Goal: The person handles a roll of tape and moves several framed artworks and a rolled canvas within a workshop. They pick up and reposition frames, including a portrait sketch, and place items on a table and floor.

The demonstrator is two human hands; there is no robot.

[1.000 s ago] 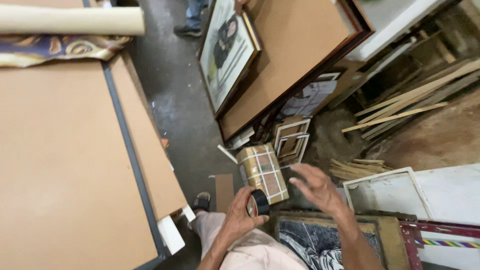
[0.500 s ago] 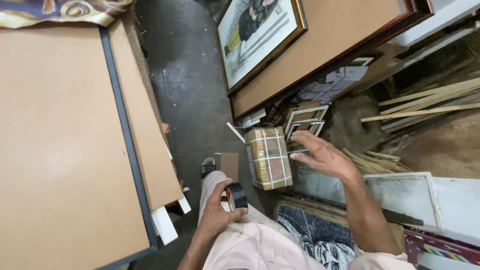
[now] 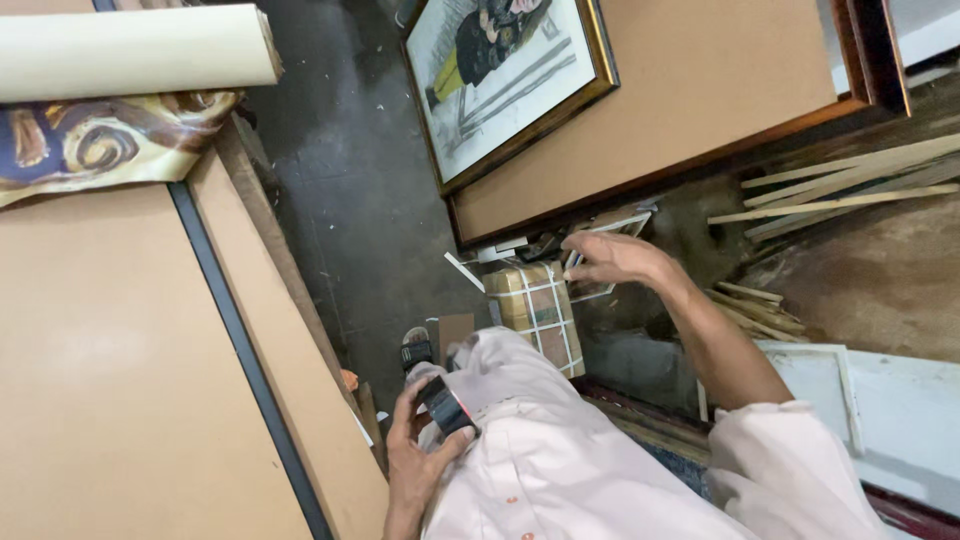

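Beside the table's near edge, left hand [image 3: 415,460] clasps a tape roll [image 3: 447,405]; right hand [image 3: 615,258], fingers spread and empty, hovers nearer the checked box [image 3: 535,310] on the floor.

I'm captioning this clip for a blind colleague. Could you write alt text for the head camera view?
Seen from above, a person's left hand holds a small dark roll of tape against a pale pink shirt, while the right hand reaches toward small picture frames beside a brown checked box on the dark floor. Brown boards lie left; a gold-framed painting leans ahead.
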